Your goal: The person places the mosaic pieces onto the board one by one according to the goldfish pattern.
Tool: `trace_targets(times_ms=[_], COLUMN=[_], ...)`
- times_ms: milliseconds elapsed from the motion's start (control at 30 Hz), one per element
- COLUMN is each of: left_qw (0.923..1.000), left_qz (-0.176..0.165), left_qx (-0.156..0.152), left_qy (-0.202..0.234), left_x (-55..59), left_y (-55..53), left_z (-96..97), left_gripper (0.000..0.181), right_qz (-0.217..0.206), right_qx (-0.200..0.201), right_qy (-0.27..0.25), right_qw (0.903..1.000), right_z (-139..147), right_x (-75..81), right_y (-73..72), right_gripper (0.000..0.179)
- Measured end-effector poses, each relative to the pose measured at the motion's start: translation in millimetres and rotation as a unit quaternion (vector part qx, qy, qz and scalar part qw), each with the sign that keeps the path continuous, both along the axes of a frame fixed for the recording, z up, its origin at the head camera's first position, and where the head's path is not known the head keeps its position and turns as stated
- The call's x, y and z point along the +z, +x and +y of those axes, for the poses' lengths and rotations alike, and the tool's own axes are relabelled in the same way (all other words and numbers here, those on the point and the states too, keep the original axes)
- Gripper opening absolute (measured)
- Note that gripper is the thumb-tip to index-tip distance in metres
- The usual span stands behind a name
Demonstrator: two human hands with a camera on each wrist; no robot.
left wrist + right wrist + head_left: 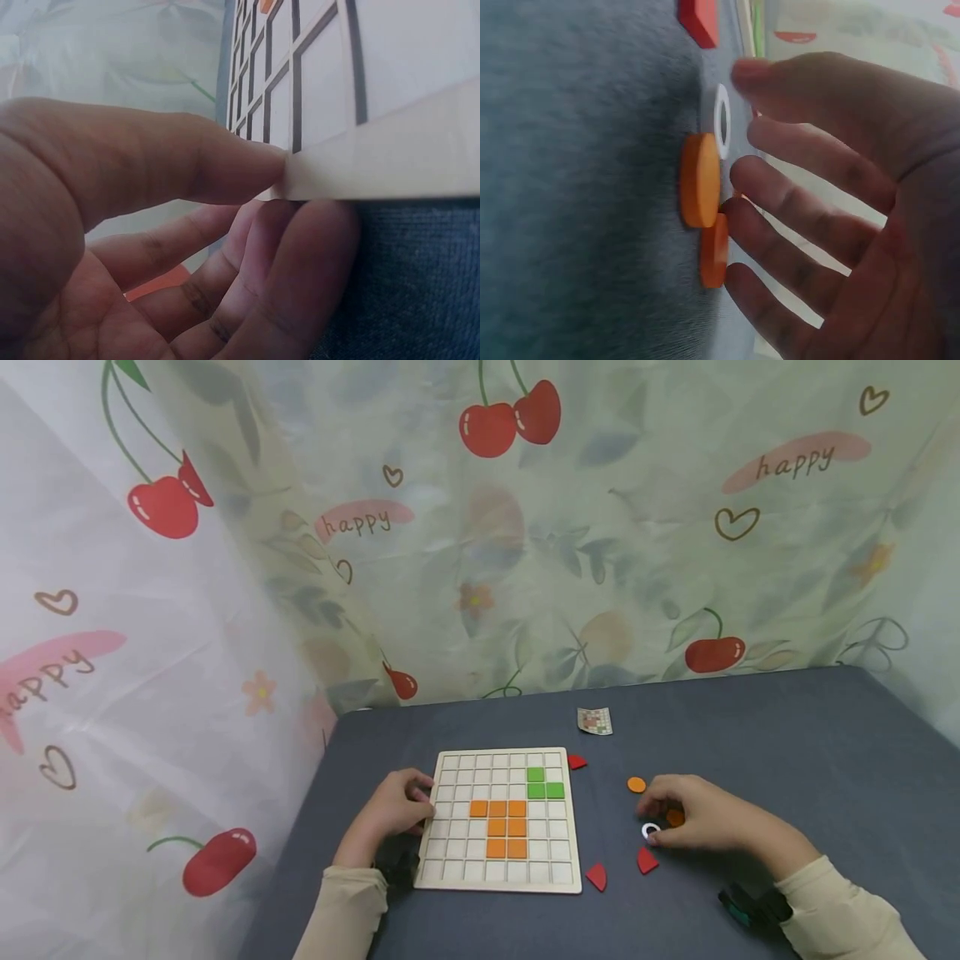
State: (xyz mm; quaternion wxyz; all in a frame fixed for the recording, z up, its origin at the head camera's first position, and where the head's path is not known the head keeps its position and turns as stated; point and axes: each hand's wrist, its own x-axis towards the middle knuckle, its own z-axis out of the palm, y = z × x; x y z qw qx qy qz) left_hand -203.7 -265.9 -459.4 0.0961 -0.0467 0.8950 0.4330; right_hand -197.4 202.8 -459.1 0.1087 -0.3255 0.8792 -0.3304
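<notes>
A pale grid board lies on the dark cloth, with several orange square tiles and three green square tiles set in its cells. My left hand grips the board's left edge, thumb on the frame and fingers curled at its underside. Over the loose pieces on the right hovers my right hand, its fingers apart and holding nothing. A white ring lies right by its thumb and fingertips, beside an orange disc. Another orange disc lies just beyond the fingers.
Red quarter-circle pieces lie near the board's upper right corner, by its lower right corner and below the white ring. Farther back is a small printed card. Patterned curtains hang behind and beside the table.
</notes>
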Motion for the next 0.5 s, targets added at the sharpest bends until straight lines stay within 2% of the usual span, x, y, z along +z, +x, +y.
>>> trace_targets(times_ms=[100, 233, 500], left_qw=[1.0000, 1.0000, 1.0000], left_qz=[-0.002, -0.003, -0.005], left_qx=[0.003, 0.004, 0.003], left_qy=[-0.002, -0.004, -0.007], left_x=[1.3, 2.3, 2.8], left_y=[0.3, 1.0, 1.3], left_z=[0.6, 0.5, 1.0], left_gripper=[0.043, 0.043, 0.043], right_qz=[-0.009, 0.002, 0.014], right_qx=[0.010, 0.012, 0.003], right_qy=[0.003, 0.008, 0.004], right_qw=[0.9999, 0.9999, 0.9999], right_z=[0.3, -0.5, -8.7], right_x=[-0.5, -1.4, -3.3], right_y=[3.5, 4.3, 1.1], right_gripper=[0.018, 0.013, 0.016])
